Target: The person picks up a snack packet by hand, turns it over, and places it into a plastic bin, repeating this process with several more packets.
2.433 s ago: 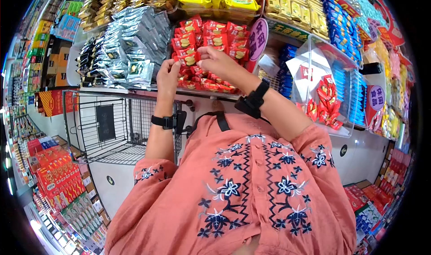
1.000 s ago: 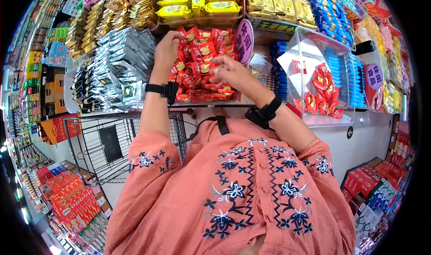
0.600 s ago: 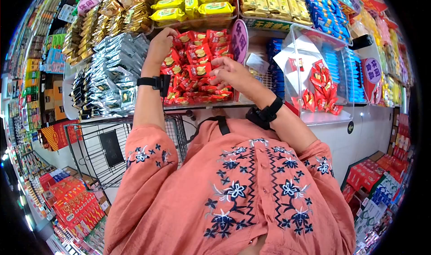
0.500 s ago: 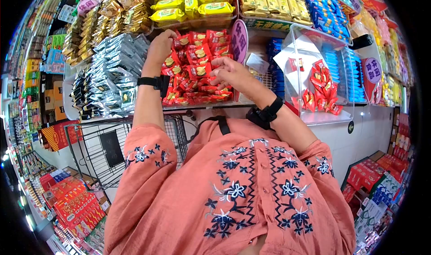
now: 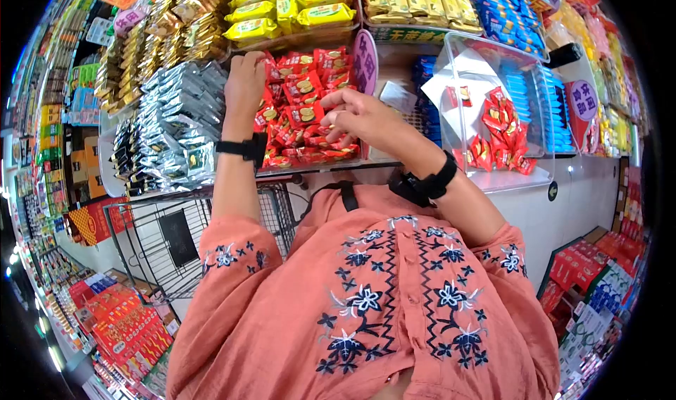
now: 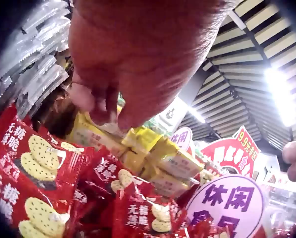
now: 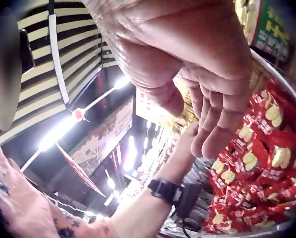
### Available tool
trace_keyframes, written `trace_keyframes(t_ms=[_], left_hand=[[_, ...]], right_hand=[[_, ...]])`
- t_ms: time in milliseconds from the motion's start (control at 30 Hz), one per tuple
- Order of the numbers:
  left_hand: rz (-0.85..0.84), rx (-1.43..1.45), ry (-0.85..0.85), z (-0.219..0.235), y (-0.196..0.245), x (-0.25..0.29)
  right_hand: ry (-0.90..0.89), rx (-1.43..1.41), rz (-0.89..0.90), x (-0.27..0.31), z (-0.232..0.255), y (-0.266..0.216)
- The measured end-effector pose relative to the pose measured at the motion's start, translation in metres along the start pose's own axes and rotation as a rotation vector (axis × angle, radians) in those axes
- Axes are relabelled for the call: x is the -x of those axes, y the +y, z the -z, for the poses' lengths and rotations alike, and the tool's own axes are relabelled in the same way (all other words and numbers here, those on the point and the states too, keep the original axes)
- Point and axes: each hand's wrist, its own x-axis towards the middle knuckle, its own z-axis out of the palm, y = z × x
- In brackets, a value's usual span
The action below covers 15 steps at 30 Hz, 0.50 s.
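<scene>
Red biscuit packets (image 5: pixel 303 111) printed with pale round crackers fill a clear bin in the head view. My left hand (image 5: pixel 244 83) hangs over the bin's back left corner, beside silver packets (image 5: pixel 186 111). In the left wrist view the left hand (image 6: pixel 138 59) points its bent fingers downward, with no packet showing between them and red packets (image 6: pixel 39 163) below. My right hand (image 5: pixel 362 122) hovers over the bin's right side. The right wrist view shows the right hand (image 7: pixel 202 64) with loosely bent fingers and nothing in the palm, next to the red packets (image 7: pixel 257 163).
Yellow packs (image 5: pixel 289 13) and gold packets (image 5: pixel 183 20) lie behind. A round purple sign (image 5: pixel 365 62) stands at the bin's right. Farther right is a clear box (image 5: pixel 500 175) with several red packets. A wire cart (image 5: pixel 155 238) stands below the display at left.
From close together over the red packets, my hands have moved apart, the left to the back left corner. Lately the bins have shifted slightly left in view; the right hand keeps its loose pose.
</scene>
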Motion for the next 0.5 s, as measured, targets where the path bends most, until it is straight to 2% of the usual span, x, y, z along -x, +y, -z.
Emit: trace_keyframes(t_ms=[67,167,200,233,267,367,433,500], left_hand=[[-0.063,0.057,-0.041,-0.004,0.002,0.005],[-0.111,-0.082,-0.135,-0.026,-0.009,0.016],[-0.070,-0.170,-0.222,-0.036,-0.023,0.012],[-0.247,-0.105,-0.164,-0.031,-0.018,0.013],[-0.151,0.015,-0.019,-0.031,-0.006,0.017],[0.005,0.377,-0.004,-0.003,0.060,0.021],[0.248,0.510,-0.131,0.012,0.107,0.029],[0.274,0.672,-0.110,0.008,0.141,0.037]], right_hand=[[-0.024,-0.022,0.039,0.017,0.003,-0.013],[-0.035,-0.028,0.025,0.053,0.012,-0.044],[-0.019,-0.021,0.047,0.065,0.020,-0.048],[-0.025,-0.021,0.122,0.077,0.034,-0.053],[0.058,-0.006,0.174,0.093,0.046,-0.062],[0.225,0.139,0.272,0.135,0.105,-0.083],[0.411,0.329,0.279,0.156,0.145,-0.092],[0.545,0.462,0.231,0.164,0.193,-0.083]])
